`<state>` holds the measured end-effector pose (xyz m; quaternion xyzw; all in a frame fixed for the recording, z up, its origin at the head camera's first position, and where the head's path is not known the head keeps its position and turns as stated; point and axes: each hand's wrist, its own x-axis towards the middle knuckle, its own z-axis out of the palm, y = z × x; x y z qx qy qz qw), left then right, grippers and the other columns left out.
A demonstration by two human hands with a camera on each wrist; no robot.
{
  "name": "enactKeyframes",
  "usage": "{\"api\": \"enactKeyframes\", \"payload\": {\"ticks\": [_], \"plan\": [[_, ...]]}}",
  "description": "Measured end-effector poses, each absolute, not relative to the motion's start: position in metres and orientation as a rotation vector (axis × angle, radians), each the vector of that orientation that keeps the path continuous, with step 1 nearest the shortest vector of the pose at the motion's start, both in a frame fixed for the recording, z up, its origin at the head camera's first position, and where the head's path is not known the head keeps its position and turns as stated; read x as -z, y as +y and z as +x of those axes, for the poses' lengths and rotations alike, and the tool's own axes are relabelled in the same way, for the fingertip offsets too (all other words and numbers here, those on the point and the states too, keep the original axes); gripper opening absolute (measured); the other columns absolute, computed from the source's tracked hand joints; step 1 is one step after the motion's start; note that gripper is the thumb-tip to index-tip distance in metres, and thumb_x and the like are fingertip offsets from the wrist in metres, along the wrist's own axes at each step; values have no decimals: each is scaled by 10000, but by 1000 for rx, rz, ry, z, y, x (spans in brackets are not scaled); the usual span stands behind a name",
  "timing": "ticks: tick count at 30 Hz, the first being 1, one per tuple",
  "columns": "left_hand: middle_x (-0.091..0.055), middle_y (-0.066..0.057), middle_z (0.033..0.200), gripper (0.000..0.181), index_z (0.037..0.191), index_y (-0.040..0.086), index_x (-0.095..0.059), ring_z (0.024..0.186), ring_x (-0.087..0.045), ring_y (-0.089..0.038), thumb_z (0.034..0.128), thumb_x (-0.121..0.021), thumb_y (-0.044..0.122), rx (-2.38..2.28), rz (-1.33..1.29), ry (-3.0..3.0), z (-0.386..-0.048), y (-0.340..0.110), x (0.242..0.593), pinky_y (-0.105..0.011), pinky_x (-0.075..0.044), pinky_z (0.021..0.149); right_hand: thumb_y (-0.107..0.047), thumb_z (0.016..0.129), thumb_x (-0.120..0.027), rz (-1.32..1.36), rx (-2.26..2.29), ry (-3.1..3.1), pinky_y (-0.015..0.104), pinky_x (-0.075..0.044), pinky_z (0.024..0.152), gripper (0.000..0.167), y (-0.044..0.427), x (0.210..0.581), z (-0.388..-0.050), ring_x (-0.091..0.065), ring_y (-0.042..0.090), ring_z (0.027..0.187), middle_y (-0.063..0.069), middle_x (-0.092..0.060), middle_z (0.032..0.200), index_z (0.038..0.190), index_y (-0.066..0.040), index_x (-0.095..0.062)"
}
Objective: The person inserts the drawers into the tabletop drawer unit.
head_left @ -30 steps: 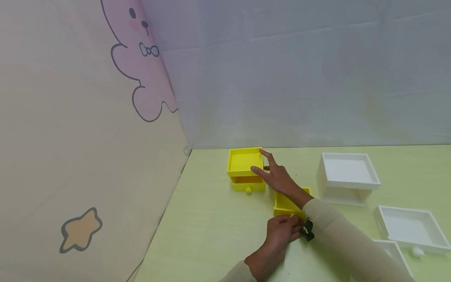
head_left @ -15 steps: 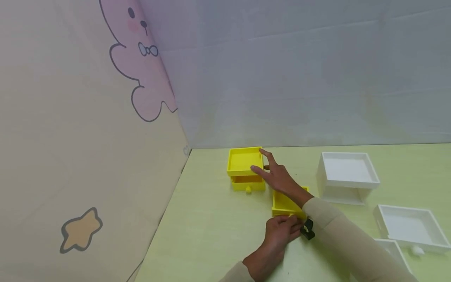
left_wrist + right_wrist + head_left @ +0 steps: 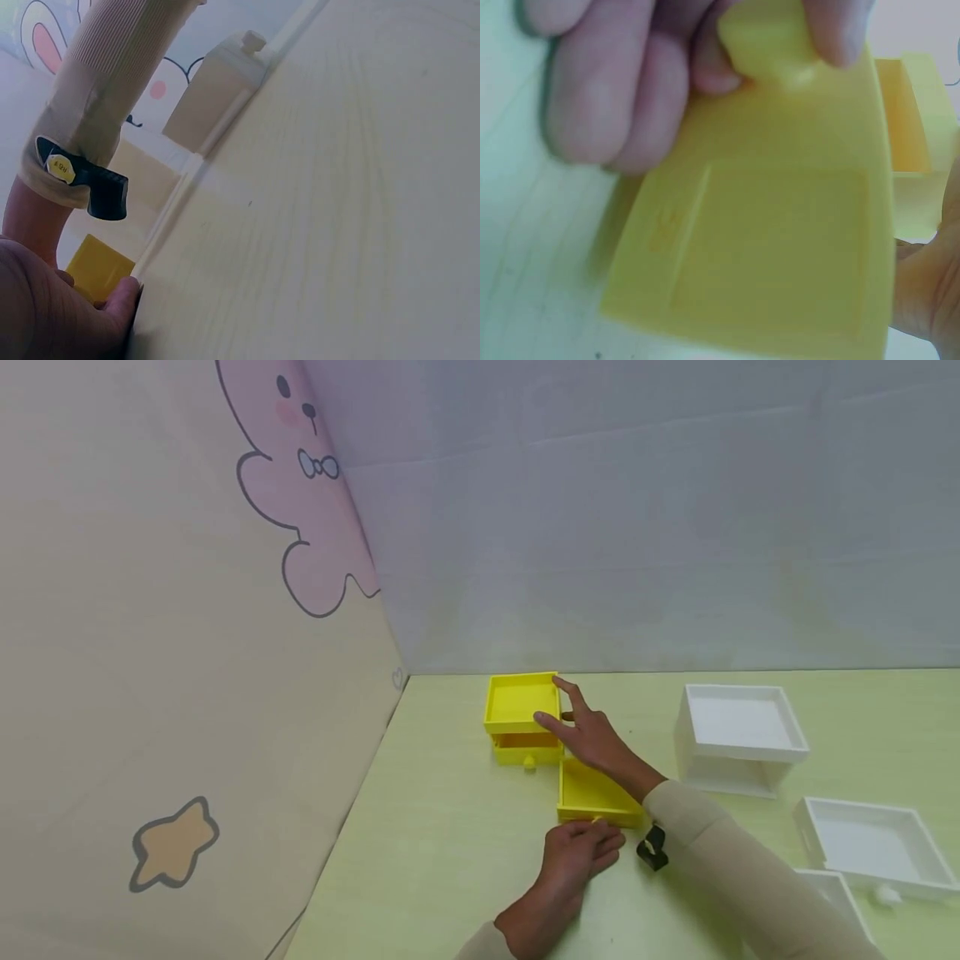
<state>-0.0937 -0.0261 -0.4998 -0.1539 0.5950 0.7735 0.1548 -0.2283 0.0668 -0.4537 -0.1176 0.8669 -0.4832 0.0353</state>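
Note:
In the head view my left hand point(image 3: 576, 864) pinches the knob of a small yellow drawer point(image 3: 596, 789) lying on the table. The right wrist view shows fingers on that knob point(image 3: 769, 41), close to the drawer's recessed front panel. My right hand point(image 3: 592, 735) reaches over the drawer, its thumb and spread index finger touching the right side of a yellow cabinet point(image 3: 522, 702). A second drawer point(image 3: 528, 754) with a knob sits in the cabinet, below its tray-like top. My right forearm hides part of the loose drawer.
A white cabinet point(image 3: 746, 727) with an open front stands to the right. Nearer lie a white drawer point(image 3: 873, 843) with a round knob and another white piece point(image 3: 832, 893), partly behind my sleeve. A black wrist camera point(image 3: 652, 847) hangs from my right wrist. A printed wall rises at left.
My left hand has moved leftward with the yellow drawer, bringing it close to the cabinet's front right corner. My right hand has stayed on the cabinet.

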Motion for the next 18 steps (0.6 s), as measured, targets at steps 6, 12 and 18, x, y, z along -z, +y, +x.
{"api": "enactKeyframes", "payload": {"ticks": [6,12,18], "plan": [[-732,-193,1004,180,1031,-72,-656,973,-716,-284,961,-635,92,-2199,-441,1721,-96,-42,500,-385,-576,812,-661,940,-500,-347,1488,2655,590,-415,1026,819,65,453,-227,-511,374,1304,221,-408,1519,1586,-327,-124],[-732,-182,1019,169,1021,-62,-644,979,-714,-276,968,-629,98,-2189,-419,1737,-103,-54,502,-380,-576,811,-677,935,-489,-343,1474,2665,590,-427,1013,820,65,452,-228,-516,378,1296,222,-404,1521,1585,-338,-120],[-729,-195,1027,217,1052,-74,-655,975,-715,-283,976,-625,127,-2189,-406,1741,-109,-61,501,-388,-580,797,-686,930,-487,-321,1463,2663,589,-424,1016,828,65,452,-229,-513,382,1300,231,-403,1519,1585,-339,-120]]}}
